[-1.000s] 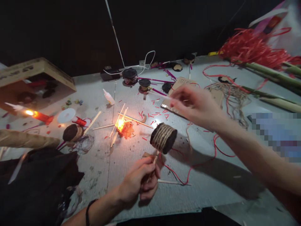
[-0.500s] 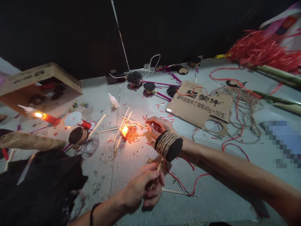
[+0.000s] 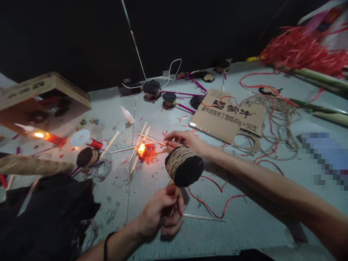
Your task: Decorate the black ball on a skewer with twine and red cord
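A small handled drum (image 3: 185, 166) has black ends and twine wound round its side. My left hand (image 3: 163, 210) is closed round its thin wooden handle (image 3: 176, 191), below the drum. Behind the drum, partly hidden by it, my right hand (image 3: 185, 139) has curled fingers; what they grip, if anything, is out of sight. Its fingertips are close to the end of a thin wooden stick (image 3: 152, 139). Several such sticks lie crossed beside a burning red candle stub (image 3: 146, 154), left of my right hand.
A lit red candle (image 3: 54, 139), white spool (image 3: 80, 137) and another twine-wound drum (image 3: 87, 157) lie left, below a cardboard box (image 3: 69, 90). A glue bottle (image 3: 127, 115) stands behind the flame. Right are flat cardboard (image 3: 231, 116), tangled twine (image 3: 285, 119) and red cord (image 3: 233, 197).
The drum has risen and tilted, so more of its black end faces me and it covers more of my right hand. The whole view has shifted slightly.
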Demonstrator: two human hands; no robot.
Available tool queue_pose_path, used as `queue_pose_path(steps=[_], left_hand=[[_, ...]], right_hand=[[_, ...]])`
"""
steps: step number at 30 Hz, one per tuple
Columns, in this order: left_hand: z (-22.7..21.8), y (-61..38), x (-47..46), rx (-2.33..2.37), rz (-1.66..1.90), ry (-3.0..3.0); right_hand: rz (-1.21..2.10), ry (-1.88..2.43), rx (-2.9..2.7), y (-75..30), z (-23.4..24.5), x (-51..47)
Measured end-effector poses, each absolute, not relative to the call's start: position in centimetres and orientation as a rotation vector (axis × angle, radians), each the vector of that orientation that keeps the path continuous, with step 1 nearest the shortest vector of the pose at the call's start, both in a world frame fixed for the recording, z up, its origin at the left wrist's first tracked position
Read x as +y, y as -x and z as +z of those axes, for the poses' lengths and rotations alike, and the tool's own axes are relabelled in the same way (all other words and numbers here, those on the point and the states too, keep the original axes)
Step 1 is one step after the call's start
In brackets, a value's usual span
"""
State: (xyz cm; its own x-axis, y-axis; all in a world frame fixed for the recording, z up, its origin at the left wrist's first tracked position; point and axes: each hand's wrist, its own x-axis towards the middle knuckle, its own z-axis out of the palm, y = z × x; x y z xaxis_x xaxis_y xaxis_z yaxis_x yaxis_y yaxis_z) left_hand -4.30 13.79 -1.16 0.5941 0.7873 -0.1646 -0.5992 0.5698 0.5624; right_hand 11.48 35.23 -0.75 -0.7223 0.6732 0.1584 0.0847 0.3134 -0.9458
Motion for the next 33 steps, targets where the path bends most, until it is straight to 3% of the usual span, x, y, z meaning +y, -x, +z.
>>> queue_pose_path(steps=[33], left_hand=[[-1.2,4.4,14.2,0.599,0.749,-0.567]], right_hand=[[1.474,0.655,-1.996,-11.1,-2.8,35.1]])
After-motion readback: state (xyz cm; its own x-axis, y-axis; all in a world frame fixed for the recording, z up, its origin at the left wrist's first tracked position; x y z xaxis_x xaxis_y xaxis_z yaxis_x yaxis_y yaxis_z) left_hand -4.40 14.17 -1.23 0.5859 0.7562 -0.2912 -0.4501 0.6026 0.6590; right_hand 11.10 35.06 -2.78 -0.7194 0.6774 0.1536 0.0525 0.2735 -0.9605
